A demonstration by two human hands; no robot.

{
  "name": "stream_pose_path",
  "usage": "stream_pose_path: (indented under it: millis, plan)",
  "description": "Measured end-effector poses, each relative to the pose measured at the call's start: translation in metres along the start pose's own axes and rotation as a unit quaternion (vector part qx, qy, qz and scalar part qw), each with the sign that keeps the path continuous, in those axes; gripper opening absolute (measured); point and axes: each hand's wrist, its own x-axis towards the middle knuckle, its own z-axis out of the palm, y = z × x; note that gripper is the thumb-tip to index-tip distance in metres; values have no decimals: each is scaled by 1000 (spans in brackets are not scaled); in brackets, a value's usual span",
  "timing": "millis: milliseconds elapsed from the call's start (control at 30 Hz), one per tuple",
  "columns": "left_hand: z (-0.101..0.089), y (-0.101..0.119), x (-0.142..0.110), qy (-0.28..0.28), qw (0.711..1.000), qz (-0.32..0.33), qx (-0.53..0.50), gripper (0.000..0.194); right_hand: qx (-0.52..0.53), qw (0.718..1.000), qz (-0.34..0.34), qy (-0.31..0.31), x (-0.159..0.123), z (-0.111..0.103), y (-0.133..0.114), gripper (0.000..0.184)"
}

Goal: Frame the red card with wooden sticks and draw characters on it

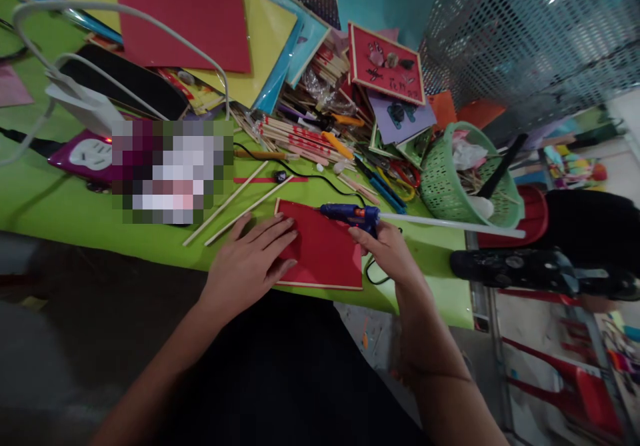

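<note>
purple power strip (83, 157) at left of green worktop (75, 216); two pale sticks (227, 201) lying loose, farther right. left hand (245, 254): fingers extended, slightly spread, flat on left part of red card (325, 253), which lies at worktop's near edge. right hand (391, 247): fingers wrapped around blue glue gun (350, 214), nozzle over card's far part; contact unclear. green basket (440, 173) at right.

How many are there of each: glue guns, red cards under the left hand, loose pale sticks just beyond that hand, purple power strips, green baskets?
Glue gun: 1
Red card under the left hand: 1
Loose pale sticks: 2
Purple power strip: 1
Green basket: 1
Total: 6
</note>
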Motion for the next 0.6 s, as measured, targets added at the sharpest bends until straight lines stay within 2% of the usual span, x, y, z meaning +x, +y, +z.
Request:
stream_pose_path:
  millis: [133,333,600]
  plan:
    - [0,0,0,3,1000,2,5,41,47,999,-2,-3,1,3,4,48]
    - [0,0,0,2,1000,2,2,41,11,1000,-18,0,5,6,2,45]
    - [0,0,0,1,1000,5,8,41,-6,1000,-11,2,0,-1,2,46]
